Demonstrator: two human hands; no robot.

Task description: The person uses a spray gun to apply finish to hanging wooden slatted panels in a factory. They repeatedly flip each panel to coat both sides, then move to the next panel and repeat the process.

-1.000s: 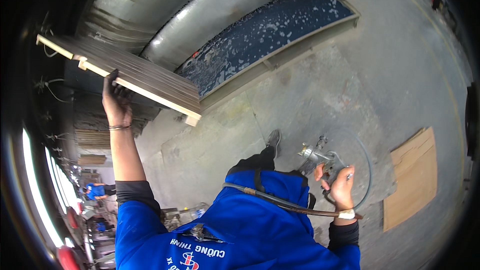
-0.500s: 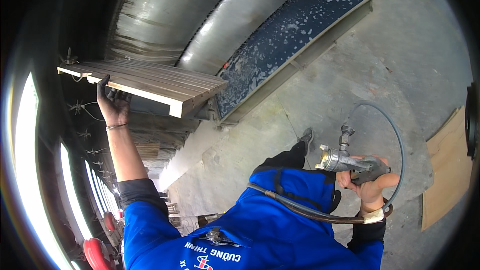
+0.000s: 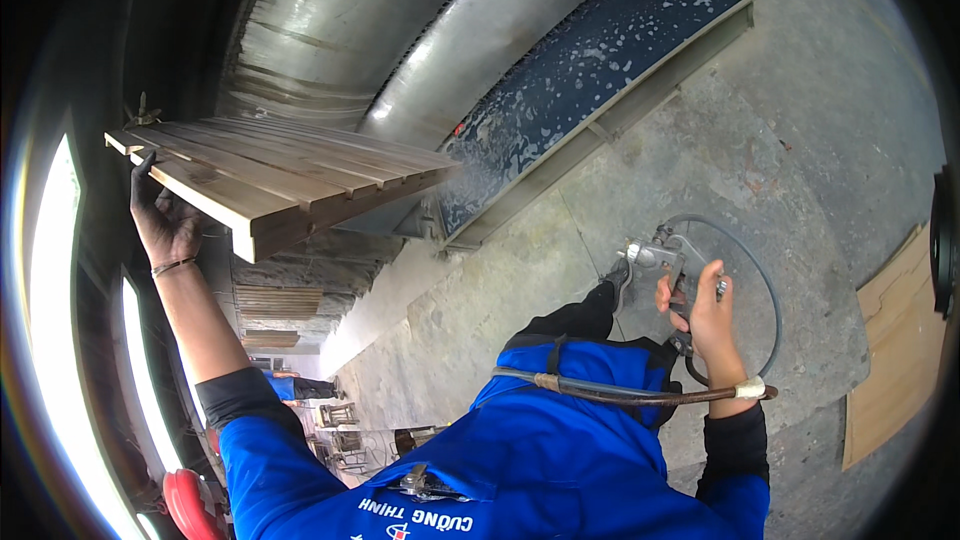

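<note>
While the left hand (image 3: 168,225) pinches the edge of the slatted wooden panel (image 3: 290,165) at ten o'clock, the right hand (image 3: 708,325) wraps around the spray gun (image 3: 655,256) at three; this looks like positioning for spraying. Next likely calls for steadying the panel and aiming the gun. Open floor (image 3: 510,250) separates gun from the one o'clock trough (image 3: 590,70).
</note>
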